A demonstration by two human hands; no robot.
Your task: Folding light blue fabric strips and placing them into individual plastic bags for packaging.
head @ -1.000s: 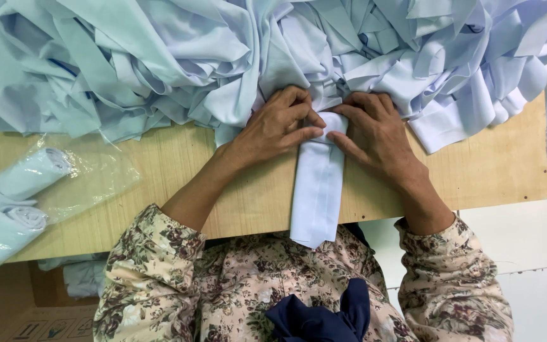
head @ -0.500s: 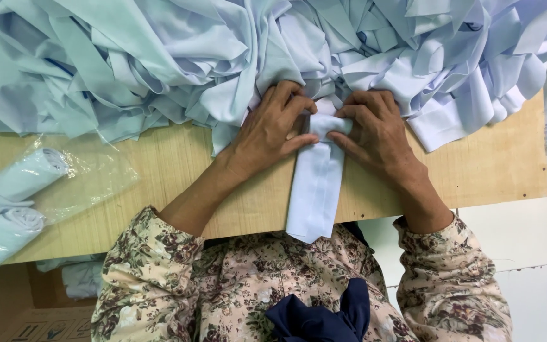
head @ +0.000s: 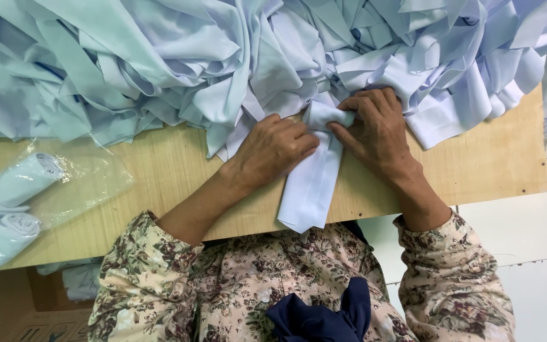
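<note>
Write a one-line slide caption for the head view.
Left hand and right hand roll a folded pale blue cloth strip on a wooden table, beside heaped light blue fabric.

Cloth heap (head: 159, 69) perhaps runs past the top edge.
</note>
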